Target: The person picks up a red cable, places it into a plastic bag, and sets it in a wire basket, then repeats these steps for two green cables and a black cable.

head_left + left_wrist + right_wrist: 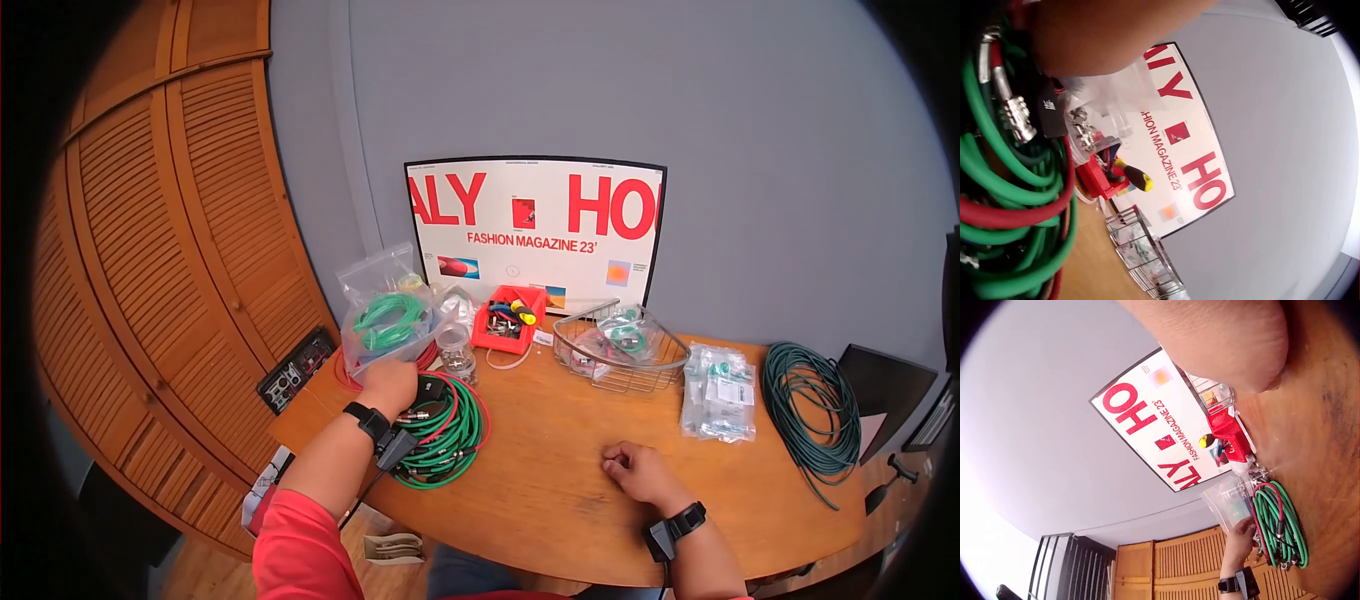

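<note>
Left hand [390,384] at the lower edge of a clear plastic bag [372,272] containing coiled green cable [390,321]; its fingertips are hidden, so whether they grip cannot be told. The bag stands at the rear left of the brown wooden table [560,490], behind a looped bundle of green and red cables with metal connectors [458,440]. Right hand [645,474], fingers loosely curled, holds nothing and rests on the bare wood, well apart from the bundle.

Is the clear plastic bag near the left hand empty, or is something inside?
Not empty: a coiled green cable shows through the clear plastic bag.
</note>
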